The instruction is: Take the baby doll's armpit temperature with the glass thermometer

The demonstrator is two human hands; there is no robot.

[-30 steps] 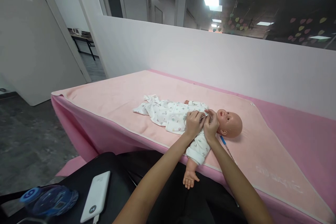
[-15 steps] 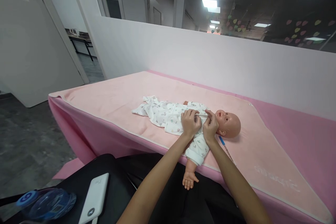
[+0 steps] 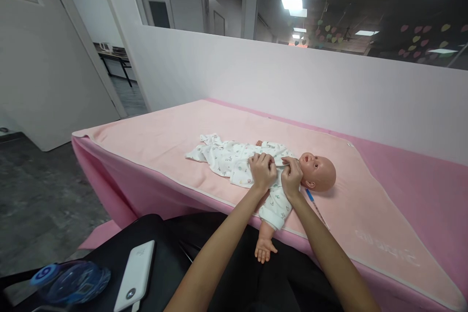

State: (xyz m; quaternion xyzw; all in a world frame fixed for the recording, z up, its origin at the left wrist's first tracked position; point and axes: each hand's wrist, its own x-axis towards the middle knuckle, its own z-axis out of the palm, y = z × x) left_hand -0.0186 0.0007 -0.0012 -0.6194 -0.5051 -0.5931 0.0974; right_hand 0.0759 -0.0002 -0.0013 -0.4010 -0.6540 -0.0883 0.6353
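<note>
A baby doll (image 3: 317, 171) lies on its back with its head to the right. It wears a white printed baby outfit (image 3: 234, 153), and one doll arm hangs over the near table edge. My left hand (image 3: 262, 171) is closed over the chest of the outfit, fingers curled on the cloth. Close beside it, my right hand (image 3: 291, 176) pinches the cloth near the doll's neck. A narrow bit of white fabric runs between the two hands. What lies exactly under the fingertips is hidden. Near my right wrist lies a thin stick with a blue end (image 3: 310, 195).
The table bears a light pink blanket (image 3: 164, 141) over a darker pink cover (image 3: 420, 170). A low white wall (image 3: 292, 78) stands behind. At the lower left, a white power bank (image 3: 135, 273) and a plastic bottle (image 3: 75, 282) rest on a black surface.
My left hand has shifted slightly left, and my right fingers have turned in lower and closer to the cloth. The doll lies as before.
</note>
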